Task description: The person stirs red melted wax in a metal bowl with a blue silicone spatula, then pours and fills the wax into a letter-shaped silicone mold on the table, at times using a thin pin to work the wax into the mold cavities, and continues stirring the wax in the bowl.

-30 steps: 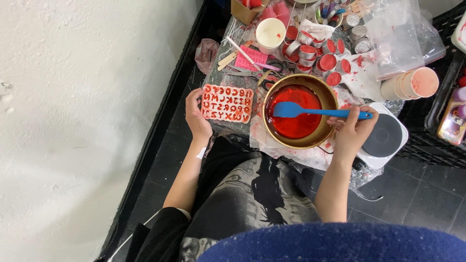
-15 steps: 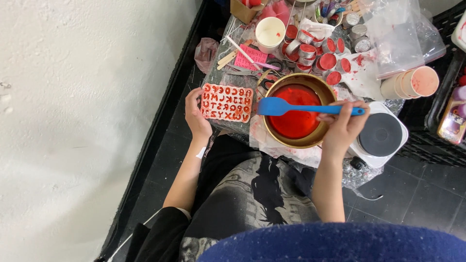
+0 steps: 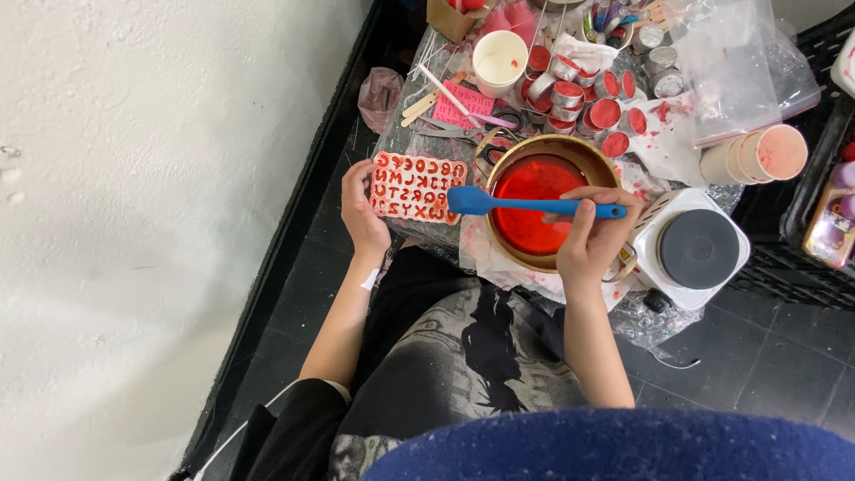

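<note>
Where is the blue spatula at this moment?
The blue spatula is in the right hand, lying across the pot of red liquid, its blade toward the letter mould.

Blue spatula (image 3: 525,204), gold-brass pot (image 3: 543,211) with red liquid (image 3: 530,203). Orange-red letter mold (image 3: 418,186), letters outlined pale. White hotplate (image 3: 696,249) with dark grey disc; small silver tins (image 3: 606,113) filled red, pink cups (image 3: 757,156).

Black short sleeves (image 3: 294,419), black-and-grey patterned trousers (image 3: 463,356).

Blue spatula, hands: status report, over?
Right hand grips blue spatula above pot of red liquid. Left hand steadies letter mould. Nothing between.
</note>
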